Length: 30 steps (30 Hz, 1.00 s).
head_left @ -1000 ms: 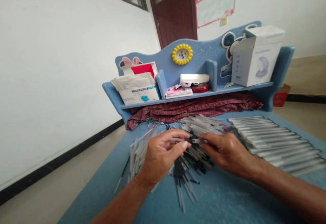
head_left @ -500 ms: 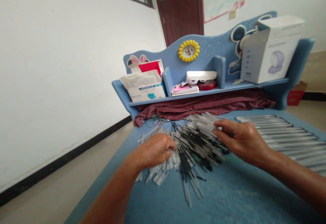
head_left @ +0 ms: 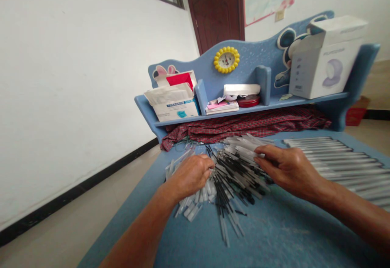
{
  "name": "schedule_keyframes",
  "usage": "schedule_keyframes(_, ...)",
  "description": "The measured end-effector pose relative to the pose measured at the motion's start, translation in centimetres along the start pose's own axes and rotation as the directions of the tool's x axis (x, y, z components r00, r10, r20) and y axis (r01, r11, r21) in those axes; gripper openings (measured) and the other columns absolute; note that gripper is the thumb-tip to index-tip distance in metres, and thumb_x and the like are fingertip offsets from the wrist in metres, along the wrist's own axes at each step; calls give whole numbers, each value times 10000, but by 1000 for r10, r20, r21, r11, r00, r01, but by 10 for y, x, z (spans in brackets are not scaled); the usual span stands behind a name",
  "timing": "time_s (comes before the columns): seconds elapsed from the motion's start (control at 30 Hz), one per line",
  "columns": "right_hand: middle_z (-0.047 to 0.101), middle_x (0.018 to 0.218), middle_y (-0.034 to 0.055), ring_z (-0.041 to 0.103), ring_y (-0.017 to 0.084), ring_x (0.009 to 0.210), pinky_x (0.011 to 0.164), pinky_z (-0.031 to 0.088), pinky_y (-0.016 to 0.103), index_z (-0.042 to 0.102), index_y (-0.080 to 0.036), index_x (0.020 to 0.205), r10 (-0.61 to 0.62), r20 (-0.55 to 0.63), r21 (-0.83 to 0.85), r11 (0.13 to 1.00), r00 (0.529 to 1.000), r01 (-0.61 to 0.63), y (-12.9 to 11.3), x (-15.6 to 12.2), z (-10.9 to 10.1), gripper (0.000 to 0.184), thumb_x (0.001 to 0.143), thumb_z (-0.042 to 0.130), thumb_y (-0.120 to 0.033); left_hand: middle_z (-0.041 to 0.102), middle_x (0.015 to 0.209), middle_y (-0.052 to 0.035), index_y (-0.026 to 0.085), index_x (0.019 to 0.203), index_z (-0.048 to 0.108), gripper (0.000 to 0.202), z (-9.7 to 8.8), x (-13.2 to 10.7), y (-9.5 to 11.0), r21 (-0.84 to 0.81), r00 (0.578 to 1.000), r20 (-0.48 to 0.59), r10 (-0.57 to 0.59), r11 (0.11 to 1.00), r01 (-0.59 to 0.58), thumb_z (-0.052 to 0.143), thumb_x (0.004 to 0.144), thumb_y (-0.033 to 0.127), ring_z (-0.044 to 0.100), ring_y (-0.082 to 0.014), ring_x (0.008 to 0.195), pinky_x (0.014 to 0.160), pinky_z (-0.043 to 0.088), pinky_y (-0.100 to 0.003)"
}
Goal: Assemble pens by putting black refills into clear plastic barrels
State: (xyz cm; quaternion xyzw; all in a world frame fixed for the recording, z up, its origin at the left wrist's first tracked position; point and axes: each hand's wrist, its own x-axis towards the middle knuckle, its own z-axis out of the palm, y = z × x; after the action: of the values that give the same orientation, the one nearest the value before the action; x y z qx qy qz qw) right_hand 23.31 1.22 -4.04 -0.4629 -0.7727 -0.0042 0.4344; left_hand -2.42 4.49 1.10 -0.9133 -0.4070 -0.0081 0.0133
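A loose pile of pen parts lies on the blue tabletop, with black ink refills fanned across its middle. My left hand is over the pile's left side, fingers pinched at the refills' near ends; what it grips is hidden. Under and around that hand are short clear plastic pieces. At the pile's right, my right hand has thumb and forefinger closed on the end of a translucent pen barrel. More such barrels lie beneath it. Beyond the right wrist, several pens lie side by side in a row.
Behind the pile, a checked cloth is bunched under the blue shelf. On the shelf stand a mask box, papers with a red round tin, and a large white box. A white wall rises at left.
My left hand has shifted slightly right and up, towards the middle of the refills. My right hand has hardly moved and stays at the barrels.
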Motion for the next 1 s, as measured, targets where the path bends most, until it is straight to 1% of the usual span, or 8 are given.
schedule_keyframes(0.2, 708, 666, 20, 589, 121, 474, 495, 428, 236, 683, -205, 879, -10, -24, -15, 1000, 1000, 9, 0, 1, -1, 206, 874, 497, -293, 598, 776, -41, 162, 830, 651, 174, 11, 7, -4, -15, 991, -131, -29, 1000, 27, 482, 854, 131, 585, -163, 742, 706, 431, -258)
schedule_keyframes(0.3, 667, 581, 10, 541, 112, 418, 454, 396, 229, 691, -200, 867, 1, -38, -46, 999, 999, -2, 1, 1, -1, 227, 874, 498, -319, 604, 779, -47, 156, 822, 660, 187, 7, 7, -12, -53, 980, -191, -56, 997, 47, 478, 841, 120, 585, -165, 761, 719, 432, -261)
schedule_keyframes(0.37, 646, 552, 8, 525, 112, 405, 436, 378, 228, 693, -194, 863, 1, -44, -57, 998, 999, -3, 2, 1, -1, 236, 874, 500, -329, 609, 759, -39, 158, 791, 661, 186, 1, 4, -22, -69, 972, -202, -116, 992, 104, 483, 820, 115, 571, -158, 736, 702, 421, -258)
schedule_keyframes(0.47, 639, 551, 9, 536, 121, 419, 446, 382, 233, 689, -191, 868, -6, -41, -65, 998, 999, 4, 2, 0, -1, 237, 875, 500, -334, 610, 721, -23, 156, 724, 652, 166, -7, 0, -40, -104, 953, -155, -259, 964, 245, 498, 767, 108, 552, -149, 697, 648, 390, -244)
schedule_keyframes(0.57, 612, 521, -2, 519, 118, 399, 439, 365, 239, 685, -199, 850, -27, -45, -68, 997, 999, 24, 1, 0, -1, 244, 882, 491, -344, 568, 625, 1, 145, 666, 638, 165, -7, -3, -53, -114, 945, -100, -311, 947, 300, 491, 710, 82, 526, -135, 616, 567, 338, -229)
schedule_keyframes(0.8, 612, 513, -7, 481, 103, 364, 413, 336, 239, 682, -198, 854, -46, -55, -52, 998, 997, 43, 2, -1, -1, 228, 880, 500, -334, 517, 561, 40, 147, 657, 640, 141, 0, -5, -54, -169, 967, 8, -254, 953, 252, 516, 722, 127, 505, -107, 561, 526, 309, -198)
schedule_keyframes(0.9, 628, 536, -2, 517, 104, 385, 427, 354, 230, 680, -188, 852, -48, -52, -49, 998, 998, 45, 2, -1, 0, 225, 877, 503, -325, 507, 556, 42, 148, 650, 634, 137, 0, -4, -49, -176, 973, 8, -232, 957, 230, 520, 721, 119, 499, -105, 552, 516, 303, -195)
schedule_keyframes(1.0, 617, 523, -8, 508, 101, 372, 419, 346, 227, 678, -188, 846, -55, -53, -55, 997, 997, 52, 3, -1, 0, 234, 882, 495, -329, 539, 604, 26, 144, 678, 637, 145, 3, 0, -43, -169, 973, -36, -226, 961, 217, 511, 734, 101, 522, -116, 591, 542, 329, -200)
